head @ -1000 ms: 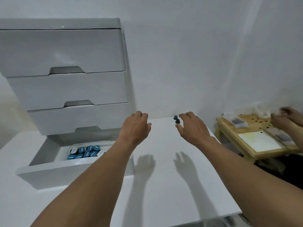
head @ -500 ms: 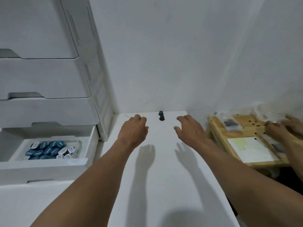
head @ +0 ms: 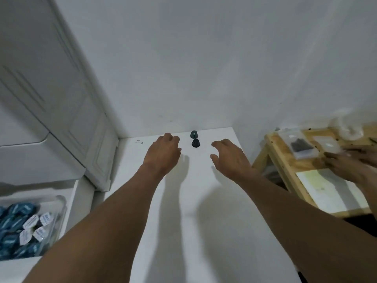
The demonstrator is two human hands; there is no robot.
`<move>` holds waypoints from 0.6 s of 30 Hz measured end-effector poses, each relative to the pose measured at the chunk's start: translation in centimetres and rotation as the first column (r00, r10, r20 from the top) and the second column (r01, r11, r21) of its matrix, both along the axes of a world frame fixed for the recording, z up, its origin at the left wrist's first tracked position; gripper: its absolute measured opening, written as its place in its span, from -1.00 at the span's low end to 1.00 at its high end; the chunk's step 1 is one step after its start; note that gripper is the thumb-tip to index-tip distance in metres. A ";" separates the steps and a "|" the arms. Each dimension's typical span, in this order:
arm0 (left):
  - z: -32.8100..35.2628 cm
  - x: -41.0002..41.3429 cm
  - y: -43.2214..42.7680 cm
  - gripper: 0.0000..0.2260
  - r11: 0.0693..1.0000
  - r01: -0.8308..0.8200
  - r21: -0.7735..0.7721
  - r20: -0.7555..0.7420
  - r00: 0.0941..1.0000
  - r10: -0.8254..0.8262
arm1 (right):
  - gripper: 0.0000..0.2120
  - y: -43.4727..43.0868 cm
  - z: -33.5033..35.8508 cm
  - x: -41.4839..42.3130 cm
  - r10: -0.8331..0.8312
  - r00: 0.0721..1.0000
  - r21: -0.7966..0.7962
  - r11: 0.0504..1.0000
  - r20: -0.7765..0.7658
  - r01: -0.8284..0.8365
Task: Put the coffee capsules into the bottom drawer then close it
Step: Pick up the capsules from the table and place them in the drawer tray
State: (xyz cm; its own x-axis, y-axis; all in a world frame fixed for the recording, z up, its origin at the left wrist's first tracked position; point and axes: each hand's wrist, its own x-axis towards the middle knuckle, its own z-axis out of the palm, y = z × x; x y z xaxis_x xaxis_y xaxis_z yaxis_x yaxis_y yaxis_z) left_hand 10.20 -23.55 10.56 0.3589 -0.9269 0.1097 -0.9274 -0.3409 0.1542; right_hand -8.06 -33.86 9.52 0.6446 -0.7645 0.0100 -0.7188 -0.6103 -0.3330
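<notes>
Capsules (head: 195, 143) at twelve o'clock, untouched; left hand (head: 163, 153) and right hand (head: 230, 158) flank them, fingers loose, gripping nothing. Pickup step: pinch both, then carry to bottom drawer (head: 71, 213) at eight.

From my feed I've got two loose ones left on the tabletop (head: 126, 160), right at its back edge: a teal capsule (head: 193, 134) and a dark capsule (head: 195, 143) just in front of it, both sitting wide rim down. Can't tell if they touch. The white bottom drawer (head: 70, 203) is pulled open at lower left, holding a heap of blue capsules (head: 12, 231), some showing white labelled lids.
</notes>
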 end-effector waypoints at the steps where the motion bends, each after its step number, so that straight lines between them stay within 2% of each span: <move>1: -0.7 0.9 -1.2 -0.73 1.000 0.006 0.008 -0.008 1.000 -0.006 | -0.65 -0.9 -0.8 0.8 0.000 1.000 0.013 1.000 -0.001 0.000; 5: -3.7 4.1 -5.5 -0.73 0.999 0.011 0.044 -0.047 0.999 -0.009 | -0.68 -4.1 -4.2 4.0 0.028 0.999 -0.015 0.999 -0.017 -0.028; 10: -7.2 6.9 -9.7 -0.74 0.997 0.032 0.069 -0.086 0.996 -0.026 | -0.68 -7.0 -7.7 7.6 0.055 0.998 0.076 0.996 -0.028 -0.053; 14: -9.6 8.7 -12.8 -0.75 0.995 0.074 0.074 -0.104 0.992 -0.066 | -0.72 -9.4 -10.4 10.3 0.050 0.999 0.075 0.996 -0.014 -0.049; 18: -12.0 10.1 -15.7 -0.76 0.991 0.122 0.055 -0.110 0.987 -0.115 | -0.68 -11.5 -12.7 12.4 0.050 0.999 0.074 0.996 -0.009 -0.049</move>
